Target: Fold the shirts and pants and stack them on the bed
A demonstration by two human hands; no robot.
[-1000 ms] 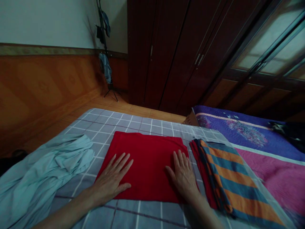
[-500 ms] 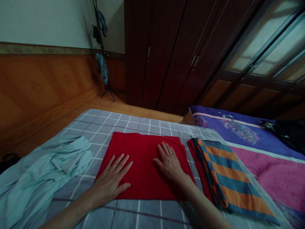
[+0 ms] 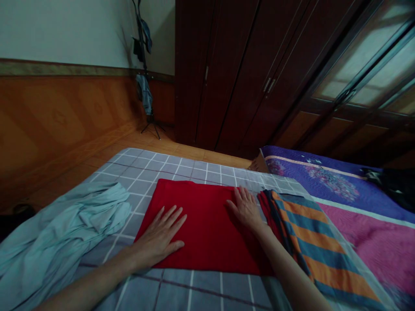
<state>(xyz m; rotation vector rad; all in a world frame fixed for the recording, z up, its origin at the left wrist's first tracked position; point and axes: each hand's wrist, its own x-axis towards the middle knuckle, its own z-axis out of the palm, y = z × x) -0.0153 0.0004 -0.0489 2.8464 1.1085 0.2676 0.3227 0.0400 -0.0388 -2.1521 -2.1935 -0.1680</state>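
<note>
A red folded cloth (image 3: 204, 229), perhaps a garment, lies flat on the grey checked bedspread (image 3: 191, 289). On its left part rests my left hand (image 3: 158, 237), fingers spread and palm down. My right hand (image 3: 247, 209) lies flat near the cloth's far right edge, its thumb pointing left and its fingers stretched out. Just right of the right hand is a stack of folded clothes (image 3: 324, 237), with an orange and blue-grey striped one on top and dark and red edges showing beneath. A crumpled pale green cloth (image 3: 74, 229) lies left of my left hand.
Beyond the right side is a purple and pink patterned bed cover (image 3: 382, 233) with a black item (image 3: 395, 185) on it. A dark wooden wardrobe (image 3: 227, 73) stands across the far side. A coat stand (image 3: 145, 65) holds clothing in the corner.
My right hand has slid right across the red cloth toward its far right edge. My left hand stays on the left part. The view has shifted slightly.
</note>
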